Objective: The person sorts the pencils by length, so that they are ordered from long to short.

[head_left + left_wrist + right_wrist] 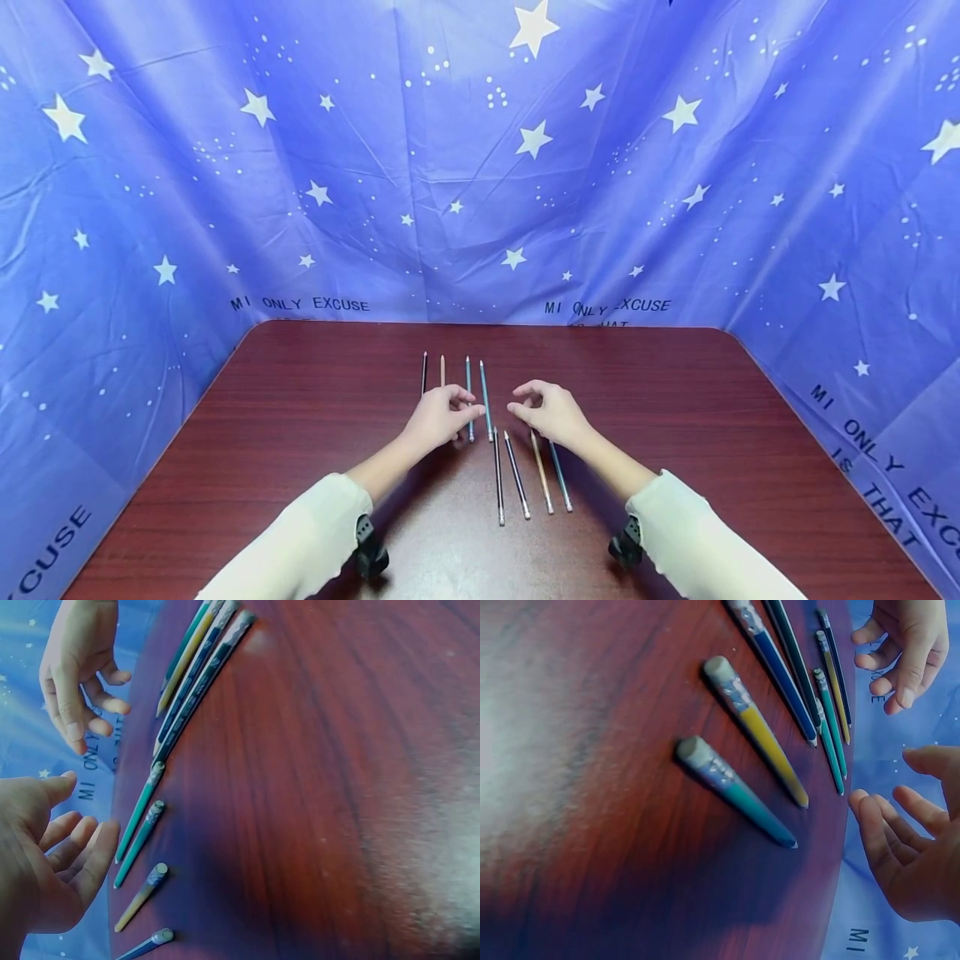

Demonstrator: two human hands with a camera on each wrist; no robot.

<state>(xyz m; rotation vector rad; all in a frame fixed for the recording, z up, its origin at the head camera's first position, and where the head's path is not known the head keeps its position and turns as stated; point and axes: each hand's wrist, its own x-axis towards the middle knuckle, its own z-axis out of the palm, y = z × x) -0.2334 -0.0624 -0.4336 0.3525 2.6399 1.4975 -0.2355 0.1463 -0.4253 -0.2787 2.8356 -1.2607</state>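
My left hand [441, 416] hovers over the far row of pencils, fingers loosely bent around nothing. That row has a dark pencil [424, 371], a yellow one [442, 370] and two teal ones, the rightmost teal pencil [484, 398] near my left fingertips. Across a small gap, my right hand [555, 414] hangs above the near row, thumb and fingers apart and holding nothing. In the near row lie a black pencil [498, 479], a dark blue one [776, 671], a yellow one [769, 754] and a teal one [754, 810]. My left hand partly covers some far pencils.
The dark red wooden table [300, 442] ends at a rounded far edge. Behind and beside it hangs a blue curtain [420, 167] with white stars and lettering. Black wrist cameras sit below both pale sleeves [300, 533].
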